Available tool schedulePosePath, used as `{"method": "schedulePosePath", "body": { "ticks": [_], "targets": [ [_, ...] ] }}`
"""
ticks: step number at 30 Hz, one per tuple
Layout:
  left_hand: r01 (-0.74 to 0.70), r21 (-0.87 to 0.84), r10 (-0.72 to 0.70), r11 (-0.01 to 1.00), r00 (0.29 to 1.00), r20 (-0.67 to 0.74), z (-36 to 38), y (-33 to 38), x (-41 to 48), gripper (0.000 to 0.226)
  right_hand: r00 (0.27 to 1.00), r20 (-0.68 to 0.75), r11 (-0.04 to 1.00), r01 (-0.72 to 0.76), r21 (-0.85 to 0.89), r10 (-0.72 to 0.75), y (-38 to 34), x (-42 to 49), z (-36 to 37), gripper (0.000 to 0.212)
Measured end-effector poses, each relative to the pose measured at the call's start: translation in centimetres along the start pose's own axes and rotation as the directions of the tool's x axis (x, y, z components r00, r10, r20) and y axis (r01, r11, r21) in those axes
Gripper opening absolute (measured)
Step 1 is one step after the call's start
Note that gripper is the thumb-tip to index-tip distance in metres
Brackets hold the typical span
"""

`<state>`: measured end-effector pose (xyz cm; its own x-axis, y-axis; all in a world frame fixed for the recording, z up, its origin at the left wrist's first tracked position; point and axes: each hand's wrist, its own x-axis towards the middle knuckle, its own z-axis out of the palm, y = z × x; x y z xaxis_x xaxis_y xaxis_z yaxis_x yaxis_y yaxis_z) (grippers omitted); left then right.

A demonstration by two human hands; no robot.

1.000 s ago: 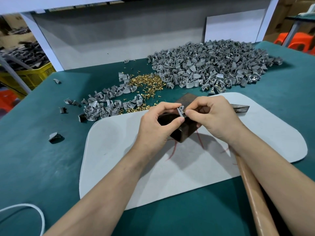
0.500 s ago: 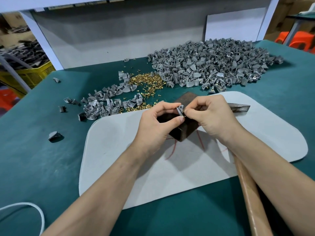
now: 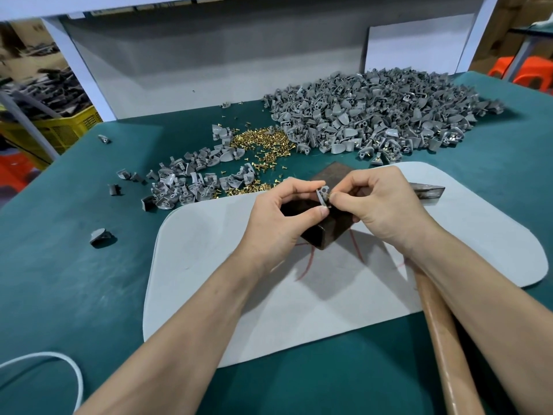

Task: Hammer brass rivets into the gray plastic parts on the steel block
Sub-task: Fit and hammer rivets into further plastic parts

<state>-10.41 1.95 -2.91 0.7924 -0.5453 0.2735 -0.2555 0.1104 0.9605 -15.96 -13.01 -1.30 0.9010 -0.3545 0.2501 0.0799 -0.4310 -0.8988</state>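
My left hand [image 3: 282,218] pinches a small gray plastic part [image 3: 322,195] between thumb and forefinger, just above the dark steel block [image 3: 324,235] on the pale mat [image 3: 209,280]. My right hand [image 3: 378,205] meets it from the right, fingertips pinched at the part's holes; a brass rivet there is too small to make out clearly. The hammer lies under my right forearm, its wooden handle [image 3: 446,339] running toward me and its metal head [image 3: 428,191] poking out behind my right hand.
Loose brass rivets [image 3: 263,145] are strewn on the green table behind the mat. A big heap of gray parts [image 3: 374,112] fills the back right, a smaller heap [image 3: 191,181] the left. Stray parts [image 3: 100,236] lie far left. A white cord [image 3: 59,372] curls at the front left.
Both hands stay together over the block with only tiny finger shifts at the part. The view has tilted slightly.
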Motion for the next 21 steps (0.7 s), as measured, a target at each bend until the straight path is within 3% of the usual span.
{"method": "schedulePosePath", "body": {
  "ticks": [21],
  "targets": [
    [0.008,0.012,-0.008,1.000,1.000,0.010,-0.11,0.00,0.07,0.036,1.000,0.009,1.000,-0.014,-0.019,0.015,-0.51,0.00,-0.47,0.021]
  ]
}}
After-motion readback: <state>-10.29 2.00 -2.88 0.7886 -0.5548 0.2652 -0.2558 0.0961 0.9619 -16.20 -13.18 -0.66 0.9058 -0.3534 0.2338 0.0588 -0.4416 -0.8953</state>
